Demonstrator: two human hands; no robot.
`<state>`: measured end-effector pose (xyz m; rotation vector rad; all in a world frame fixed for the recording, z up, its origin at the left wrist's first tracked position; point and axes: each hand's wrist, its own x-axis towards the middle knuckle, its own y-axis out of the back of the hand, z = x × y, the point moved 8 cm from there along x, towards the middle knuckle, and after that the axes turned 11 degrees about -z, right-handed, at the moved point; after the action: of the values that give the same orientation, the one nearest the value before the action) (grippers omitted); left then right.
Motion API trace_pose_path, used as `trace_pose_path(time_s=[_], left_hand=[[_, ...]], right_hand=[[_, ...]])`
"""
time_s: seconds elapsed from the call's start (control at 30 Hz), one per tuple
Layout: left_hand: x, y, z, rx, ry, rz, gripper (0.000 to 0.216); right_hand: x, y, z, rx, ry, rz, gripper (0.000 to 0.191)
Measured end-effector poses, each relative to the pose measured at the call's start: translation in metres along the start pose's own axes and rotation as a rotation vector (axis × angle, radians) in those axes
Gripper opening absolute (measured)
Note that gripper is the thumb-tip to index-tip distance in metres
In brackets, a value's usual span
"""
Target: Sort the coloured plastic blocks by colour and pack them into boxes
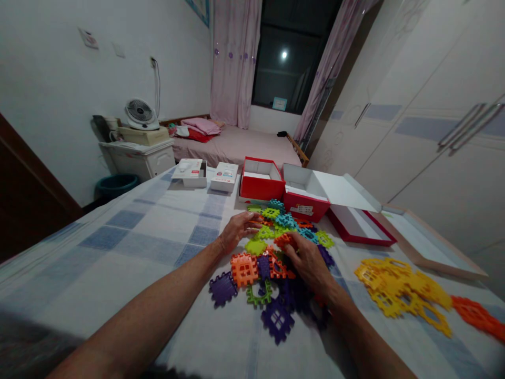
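Note:
A mixed pile of plastic interlocking building tiles (272,231) with notched edges lies on the table. My left hand (236,231) is at its left side, fingers apart and resting against orange and lime-green tiles. In my right hand (307,258), pinched between thumb and fingers, is an orange tile (282,241) above the pile. Closer to me lie an orange window tile (244,269), a plain purple tile (223,289), a green frame tile (259,293) and a purple window tile (278,319). Turquoise tiles (286,221) sit toward the far side. My right hand and forearm hide some purple ones.
Yellow tiles (402,289) form a separate heap at right, beside orange-red tiles (477,316). Behind the pile stand a red box (262,187), an opened red-and-white box (305,205) and two small white boxes (224,184). A shallow red tray (363,239) and box lid (430,263) lie right.

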<state>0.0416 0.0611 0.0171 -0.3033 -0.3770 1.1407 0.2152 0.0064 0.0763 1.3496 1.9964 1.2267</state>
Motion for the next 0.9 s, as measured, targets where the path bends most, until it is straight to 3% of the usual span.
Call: trace_pose_path(time_s=[0.07, 0.23, 0.37, 0.53, 0.7, 0.8, 0.9], left_hand=[[0.000, 0.001, 0.000, -0.007, -0.004, 0.003, 0.037], [0.001, 0.001, 0.000, -0.018, 0.001, 0.013, 0.037], [0.002, 0.002, -0.002, -0.027, 0.013, 0.028, 0.036], [0.001, 0.002, -0.001, -0.023, 0.006, 0.020, 0.036], [0.001, 0.000, -0.001, -0.012, 0.008, 0.035, 0.038], [0.001, 0.002, 0.001, -0.017, -0.023, 0.056, 0.037], [0.001, 0.015, 0.007, -0.059, -0.091, 0.159, 0.033]], right_hand=[[-0.007, 0.010, 0.001, 0.071, -0.050, -0.033, 0.019], [-0.026, -0.006, -0.024, 0.166, 0.072, -0.391, 0.022], [-0.029, -0.018, -0.034, 0.003, 0.152, -0.361, 0.016], [-0.025, -0.020, -0.031, 0.003, 0.125, -0.300, 0.014], [-0.022, -0.014, -0.022, 0.055, 0.042, -0.264, 0.037], [-0.024, -0.005, -0.024, 0.077, 0.010, -0.302, 0.030], [-0.025, 0.003, -0.042, 0.120, -0.001, -0.386, 0.025]])
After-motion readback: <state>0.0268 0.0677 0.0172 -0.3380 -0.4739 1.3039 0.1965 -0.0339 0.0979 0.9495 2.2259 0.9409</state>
